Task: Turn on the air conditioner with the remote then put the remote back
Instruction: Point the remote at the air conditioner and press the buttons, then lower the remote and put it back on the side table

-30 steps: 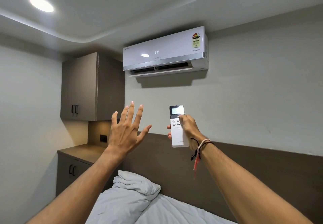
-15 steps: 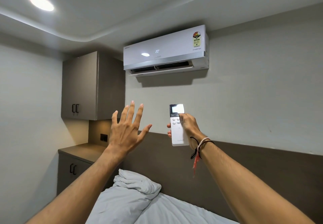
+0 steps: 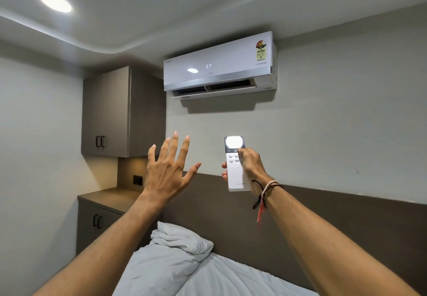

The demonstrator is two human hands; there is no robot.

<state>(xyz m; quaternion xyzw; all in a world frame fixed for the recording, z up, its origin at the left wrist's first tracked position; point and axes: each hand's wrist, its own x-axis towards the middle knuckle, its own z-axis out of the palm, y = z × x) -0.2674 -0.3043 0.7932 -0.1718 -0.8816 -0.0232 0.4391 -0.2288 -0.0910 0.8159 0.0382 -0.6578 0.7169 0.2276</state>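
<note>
Head view: one air conditioner (image 3: 219, 64) hangs high on the far wall, its flap open and its front panel reading 21. Far left of it, one round ceiling light (image 3: 55, 2) glows. Directly left of the unit is one wall cabinet (image 3: 108, 113) with two handles, and below that a counter (image 3: 111, 197) over two lower doors. Below the unit and a little left, the left hand (image 3: 169, 168) is raised, empty, fingers spread wide. Straight below the unit, the right hand (image 3: 250, 166) grips one white remote (image 3: 235, 168) upright, thumb on the buttons under its lit screen; thread bands (image 3: 263, 194) circle that wrist. Lower, a crumpled pillow (image 3: 182, 242) lies on the bed (image 3: 231, 279) against a dark headboard (image 3: 346, 226). Nothing blocks the remote from the unit. Half a second ago the panel read 20; hands and remote have barely moved.
</note>
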